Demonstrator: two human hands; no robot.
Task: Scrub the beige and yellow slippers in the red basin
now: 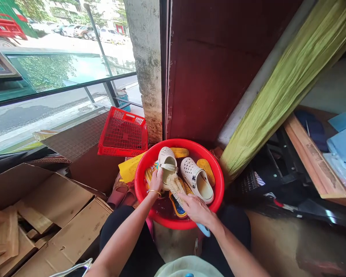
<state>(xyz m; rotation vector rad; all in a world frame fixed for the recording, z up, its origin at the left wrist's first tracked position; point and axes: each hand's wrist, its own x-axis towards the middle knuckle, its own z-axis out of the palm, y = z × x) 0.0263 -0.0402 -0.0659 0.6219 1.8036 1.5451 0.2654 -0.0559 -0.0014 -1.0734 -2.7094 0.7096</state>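
My left hand [156, 181] grips the edge of a cream clog [166, 158] and keeps it tilted over the red basin [219, 192]. In my right hand [194, 206] is a scrub brush [176, 187] with pale bristles and a blue handle end that pokes out below the wrist. The bristles meet the clog's heel opening. A second cream clog [192, 170] lies to the right in the basin. Yellow footwear [206, 171] and a blue-and-yellow shoe [177, 206] are partly hidden among the others, with dark water beneath.
A red plastic crate [122, 132] stands behind the basin at left, with a yellow piece [131, 168] beside the rim. Cardboard boxes [72, 227] fill the left side. A green curtain [265, 119] hangs close on the right, near a wooden shelf [311, 154].
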